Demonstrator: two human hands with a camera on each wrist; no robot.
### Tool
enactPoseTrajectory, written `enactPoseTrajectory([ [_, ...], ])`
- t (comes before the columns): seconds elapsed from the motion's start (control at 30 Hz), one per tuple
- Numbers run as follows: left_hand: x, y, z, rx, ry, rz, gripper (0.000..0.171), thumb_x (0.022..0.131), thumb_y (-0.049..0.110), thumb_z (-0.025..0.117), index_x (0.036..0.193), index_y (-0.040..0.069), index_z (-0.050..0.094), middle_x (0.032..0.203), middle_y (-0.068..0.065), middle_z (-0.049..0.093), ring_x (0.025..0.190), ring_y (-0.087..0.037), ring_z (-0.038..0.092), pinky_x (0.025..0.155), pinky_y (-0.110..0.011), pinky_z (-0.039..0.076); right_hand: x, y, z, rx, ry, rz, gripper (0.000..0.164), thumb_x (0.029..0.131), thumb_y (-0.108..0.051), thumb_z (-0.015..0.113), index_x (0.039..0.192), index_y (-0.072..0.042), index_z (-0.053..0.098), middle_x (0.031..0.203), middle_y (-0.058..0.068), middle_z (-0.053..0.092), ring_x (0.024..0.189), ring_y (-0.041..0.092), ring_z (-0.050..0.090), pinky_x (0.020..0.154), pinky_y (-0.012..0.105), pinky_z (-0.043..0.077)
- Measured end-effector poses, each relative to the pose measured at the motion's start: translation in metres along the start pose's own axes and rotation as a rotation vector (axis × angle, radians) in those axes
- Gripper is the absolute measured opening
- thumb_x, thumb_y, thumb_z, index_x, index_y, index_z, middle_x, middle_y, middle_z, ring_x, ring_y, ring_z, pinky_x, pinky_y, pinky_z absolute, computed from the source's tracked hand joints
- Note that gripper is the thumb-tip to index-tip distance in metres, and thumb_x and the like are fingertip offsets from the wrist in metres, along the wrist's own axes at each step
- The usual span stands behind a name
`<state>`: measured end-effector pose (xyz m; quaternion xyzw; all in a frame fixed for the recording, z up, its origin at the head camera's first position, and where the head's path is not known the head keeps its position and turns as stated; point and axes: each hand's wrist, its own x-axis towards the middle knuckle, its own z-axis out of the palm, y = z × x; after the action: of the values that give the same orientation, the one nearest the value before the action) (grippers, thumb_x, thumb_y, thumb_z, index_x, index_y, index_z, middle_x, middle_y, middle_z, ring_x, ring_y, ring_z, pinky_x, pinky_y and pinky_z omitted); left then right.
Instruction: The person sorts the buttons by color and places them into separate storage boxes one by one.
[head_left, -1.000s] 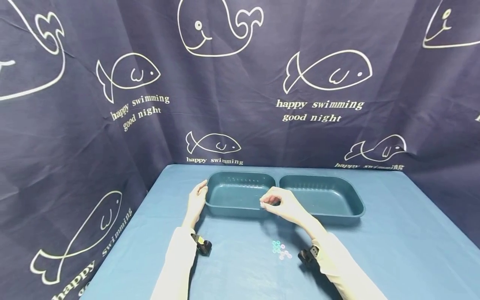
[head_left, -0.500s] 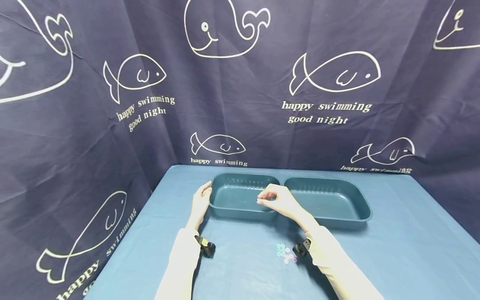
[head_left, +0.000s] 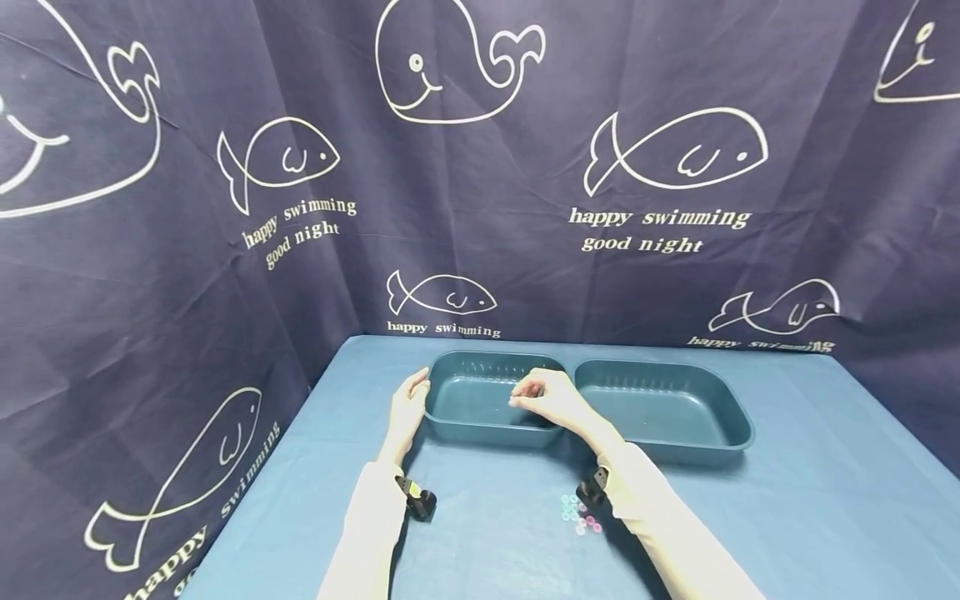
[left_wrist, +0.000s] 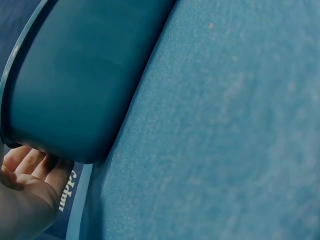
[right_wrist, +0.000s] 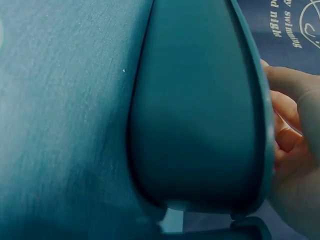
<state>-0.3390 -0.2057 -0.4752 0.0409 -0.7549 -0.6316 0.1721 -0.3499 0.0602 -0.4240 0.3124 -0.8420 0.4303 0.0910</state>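
Observation:
Two dark teal plastic trays stand end to end on the table in the head view. My left hand (head_left: 407, 410) rests at the outer end of the left tray (head_left: 480, 433). In the left wrist view its fingers (left_wrist: 36, 164) lie loosely against that tray's outside wall, below the rim. Over the left tray's right part hovers my right hand (head_left: 553, 398), thumb and forefinger brought together; I cannot tell whether something tiny is between them. The right wrist view shows this hand beyond the rim, its fingertips hidden. Several small teal and pink rings (head_left: 570, 510) lie on the table near the right wrist.
The right tray (head_left: 697, 454) sits close beside the left one. A blue cloth (head_left: 495, 550) covers the table. Dark curtains (head_left: 525, 192) with white fish and whale drawings hang behind and at the left. Each wrist wears a small black camera.
My right hand has moved left and slightly inward over the left tray, thumb and forefinger still together. The left hand keeps its place at the tray's end. The head view has shifted slightly.

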Motion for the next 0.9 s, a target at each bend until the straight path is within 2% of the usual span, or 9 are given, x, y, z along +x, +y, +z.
enactPoseTrajectory([
  [0.33, 0.002, -0.002, 0.002, -0.003, 0.004, 0.002, 0.036, 0.095, 0.012, 0.05, 0.13, 0.002, 0.054, 0.134, -0.017, 0.053, 0.124, -0.031, 0.05, 0.109, -0.043, 0.037, 0.008, 0.01, 0.008, -0.039, 0.02, 0.043, 0.012, 0.071, -0.014, 0.079, 0.08, -0.009, 0.073, 0.071, 0.0, 0.067, 0.061, 0.003, 0.053, 0.057, 0.019, 0.045],
  [0.9, 0.002, -0.002, 0.0, -0.016, -0.013, -0.022, 0.038, 0.096, 0.013, 0.049, 0.132, -0.001, 0.05, 0.137, -0.019, 0.05, 0.127, -0.034, 0.047, 0.11, -0.046, 0.034, 0.019, 0.011, 0.015, -0.091, -0.015, 0.086, 0.011, 0.074, -0.016, 0.077, 0.083, -0.01, 0.075, 0.079, 0.001, 0.07, 0.068, 0.011, 0.059, 0.061, 0.022, 0.048],
])
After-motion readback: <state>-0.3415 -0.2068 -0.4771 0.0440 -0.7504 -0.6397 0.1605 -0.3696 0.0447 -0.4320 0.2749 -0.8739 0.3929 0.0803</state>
